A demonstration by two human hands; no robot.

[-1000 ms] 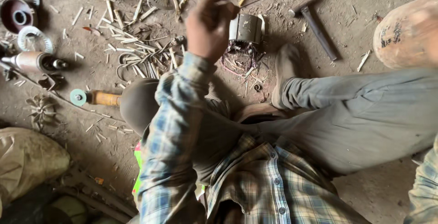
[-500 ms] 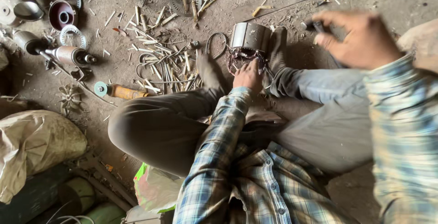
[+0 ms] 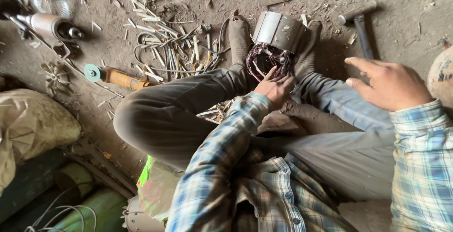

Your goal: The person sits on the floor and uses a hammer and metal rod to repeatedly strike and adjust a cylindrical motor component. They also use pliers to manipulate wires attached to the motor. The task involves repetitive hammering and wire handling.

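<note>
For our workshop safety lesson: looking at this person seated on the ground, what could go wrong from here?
1. The left hand is at the tangled wire of the stator; loose strands could cut fingers.
2. The stator is only braced between the shoes, so it might slip.
3. The right hand hovers near the hammer; a missed blow could hit a foot.

Soft, even daylight fills the scene, a little dull and without hard sun. Shadows are weak and diffuse: a faint dark patch lies on the floor (image 3: pixel 406 19) beside the hammer (image 3: pixel 361 22), and deeper shade gathers in the lower left corner around the green pipes (image 3: pixel 80 208). A mild sheen shows on the metal motor casing (image 3: pixel 278 30), with no harsh glare. Focus holds well across the middle. The right hand (image 3: pixel 391 84) looks slightly soft, as does the near plaid sleeve (image 3: pixel 422 166). The wide lens stretches things towards the edges.
</note>
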